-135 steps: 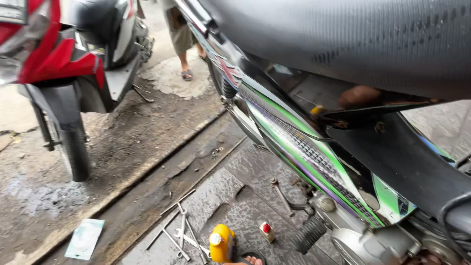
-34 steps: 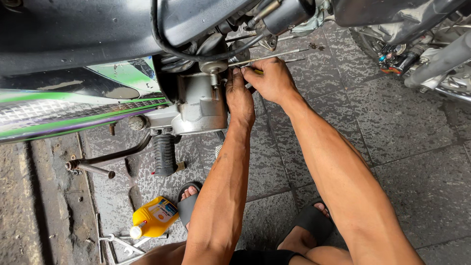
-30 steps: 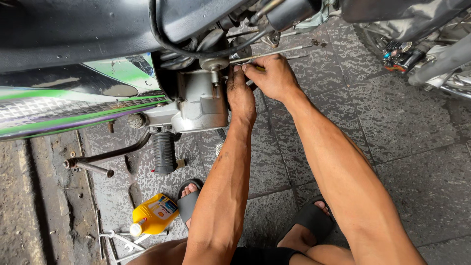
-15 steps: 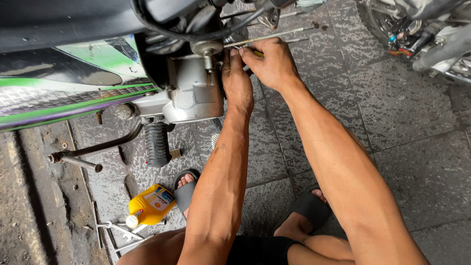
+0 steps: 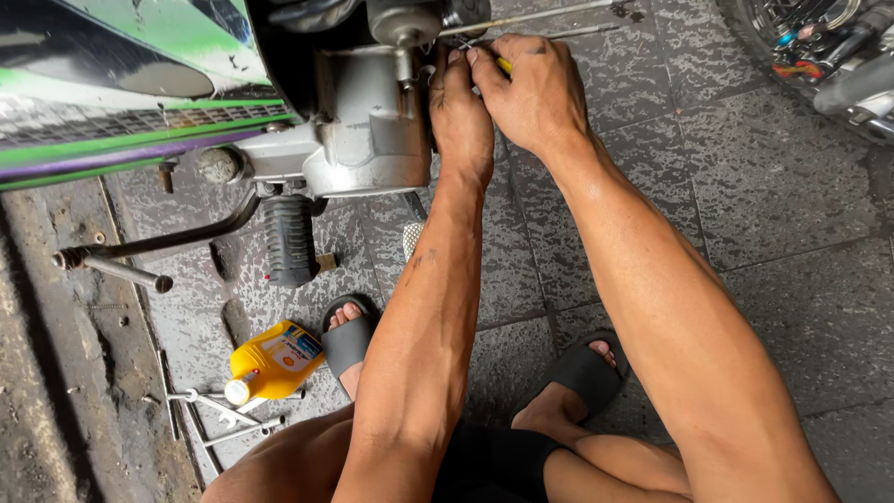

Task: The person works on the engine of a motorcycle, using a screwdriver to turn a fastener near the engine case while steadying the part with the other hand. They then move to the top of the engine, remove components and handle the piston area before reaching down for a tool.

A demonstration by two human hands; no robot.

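I am squatting on dark grey paving stones (image 5: pixel 745 186), rough and stained, with a strip of bare dirty concrete (image 5: pixel 47 401) running along the left edge. My left hand (image 5: pixel 463 116) is pressing up against the side of the silver engine casing (image 5: pixel 368 121) of a motorcycle, fingers curled close together beside the casing's upper edge; I cannot tell whether they are gripping anything. My right hand (image 5: pixel 531 88) is sitting just beside it, fingers pinched narrow on a small tool with a yellow handle (image 5: pixel 503 65), only a sliver of which is showing. Thin metal rods (image 5: pixel 540 17) are running off to the right above my knuckles. The green and black bodywork (image 5: pixel 112 121) is hanging over the upper left, and a ribbed rubber footpeg (image 5: pixel 289 237) is pointing down below the casing. On the ground near my left sandal (image 5: pixel 346 340) a yellow oil bottle (image 5: pixel 272 361) is lying on its side, touching a few spanners (image 5: pixel 219 410). Another motorcycle's parts (image 5: pixel 829 47) are showing at the upper right.
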